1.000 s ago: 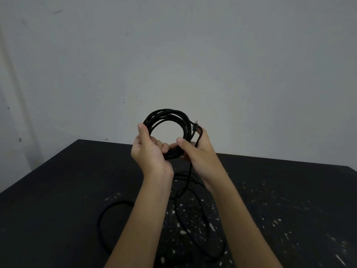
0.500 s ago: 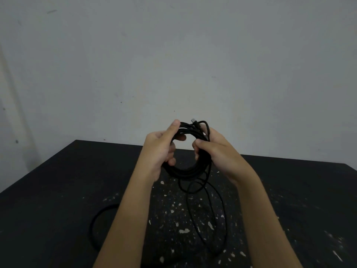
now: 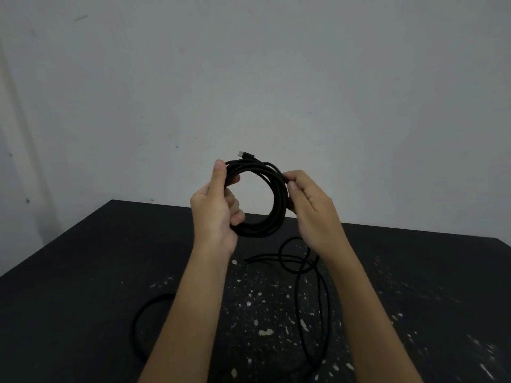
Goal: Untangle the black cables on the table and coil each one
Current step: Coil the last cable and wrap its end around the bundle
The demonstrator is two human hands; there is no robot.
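Coiled black cable (image 3: 257, 230), held upright in the air above the table (image 3: 83, 272): left hand (image 3: 215, 211) grips its left side, right hand (image 3: 312, 208) pinches its right. Loose black cable (image 3: 304, 262) lies looped on the paint-flecked top, partly hidden by both forearms.

A black table (image 3: 83, 272), flecked with white, is strewn with loose cable loops (image 3: 300, 268) centrally and a curved cable stretch (image 3: 137, 322) leftward.
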